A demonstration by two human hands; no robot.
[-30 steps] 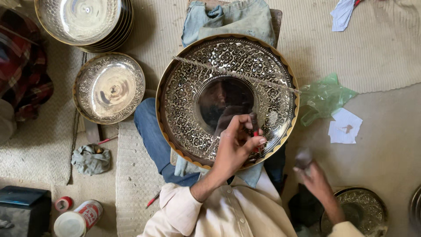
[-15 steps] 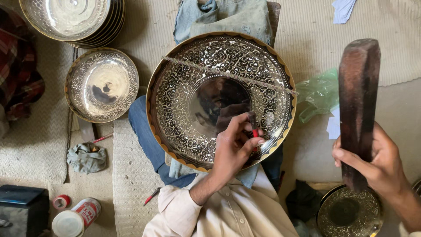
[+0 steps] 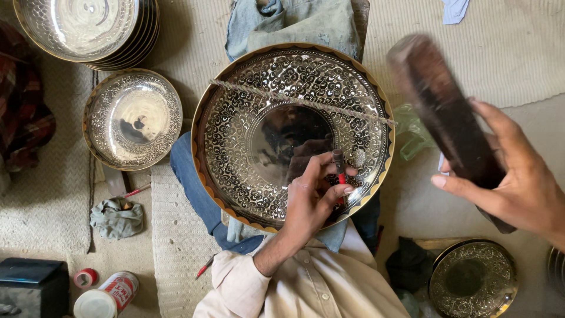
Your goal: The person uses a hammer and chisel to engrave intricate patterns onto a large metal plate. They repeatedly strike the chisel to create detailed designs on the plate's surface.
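Note:
A large round engraved metal plate (image 3: pixel 235 94) with a plain mirror-like centre rests on my lap. A thin cord (image 3: pixel 294 100) lies across its upper half. My left hand (image 3: pixel 312 200) pinches a small metal punch with a red band (image 3: pixel 339 165), its tip set upright on the plate's inner right part. My right hand (image 3: pixel 512 182) grips a long dark wooden mallet (image 3: pixel 441 106), raised to the right of the plate, tilted up and left and blurred by motion.
A smaller engraved plate (image 3: pixel 132 118) lies to the left, below a stack of plates (image 3: pixel 88 26). Another small plate (image 3: pixel 474 280) sits at the lower right. A grey rag (image 3: pixel 118 218), a can (image 3: pixel 106 294), a red tape roll (image 3: pixel 86 277) and a black box (image 3: pixel 32 285) lie at the lower left.
My right hand has lifted the wooden mallet from the lower right and swung it up, then tilted it leftward toward the punch. My left hand has stayed on the punch.

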